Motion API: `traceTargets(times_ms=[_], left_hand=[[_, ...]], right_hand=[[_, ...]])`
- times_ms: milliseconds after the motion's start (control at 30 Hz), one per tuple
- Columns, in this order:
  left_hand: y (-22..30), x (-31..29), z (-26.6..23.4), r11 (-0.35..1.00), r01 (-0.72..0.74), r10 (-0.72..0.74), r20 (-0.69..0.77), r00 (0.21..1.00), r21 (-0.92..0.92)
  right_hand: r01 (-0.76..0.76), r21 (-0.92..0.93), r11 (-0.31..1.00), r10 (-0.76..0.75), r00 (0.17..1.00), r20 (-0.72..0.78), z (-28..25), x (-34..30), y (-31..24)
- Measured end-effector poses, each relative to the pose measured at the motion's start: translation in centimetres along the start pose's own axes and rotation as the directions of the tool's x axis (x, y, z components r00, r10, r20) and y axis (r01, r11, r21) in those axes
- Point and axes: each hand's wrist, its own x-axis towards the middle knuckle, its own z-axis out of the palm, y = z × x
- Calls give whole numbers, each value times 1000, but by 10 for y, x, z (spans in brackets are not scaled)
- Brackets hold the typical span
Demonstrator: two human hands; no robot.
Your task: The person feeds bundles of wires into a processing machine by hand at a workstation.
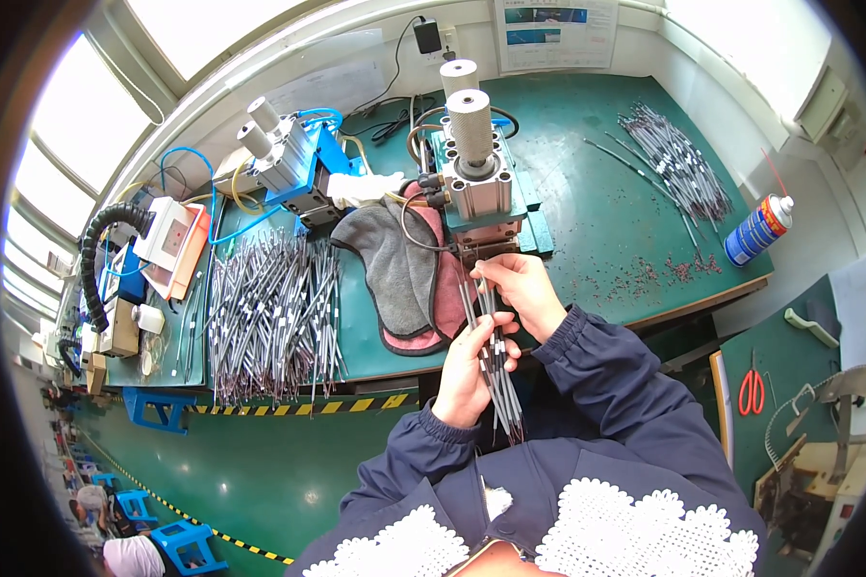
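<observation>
My left hand (pixel 466 377) is closed around a bundle of thin dark cables (pixel 503 396) with pale bands, their lower ends hanging toward my chest. Just above it, my right hand (pixel 523 291) pinches the upper end of a cable from the same bundle, close to the foot of a pneumatic press (pixel 478 197). Whether that tip touches the press cannot be made out. A grey and pink cloth (pixel 394 274) lies left of the press. Further left, a large pile of similar cables (pixel 269 317) covers the bench's front edge.
Another cable pile (pixel 681 159) lies at the bench's right, above scattered small dark scraps (pixel 649 281). A blue spray can (pixel 758 231) stands at the right edge. A second press (pixel 293 159) with blue hoses is at the back left. Red scissors (pixel 751 391) lie on a side table.
</observation>
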Motion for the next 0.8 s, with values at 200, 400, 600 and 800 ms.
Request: traceTargets(times_ms=[200,400,600,800], left_hand=[[-1,1,0,1000,6,-5,-7,1000,31],[0,1,-1,1000,-6,7,13,1000,-11],[-2,-1,-2,1000,9,-9,-4,1000,16],[-1,-1,-2,1000,6,-6,-8,1000,21]], right_hand=[[-11,1,1000,11,1000,-8,-2,1,-1],[6,-7,1000,-6,1000,-4,2,0,-1],[-1,-16,1000,1,1000,-1,1,-2,3],[-1,17,1000,0,1000,11,1,-1,4]])
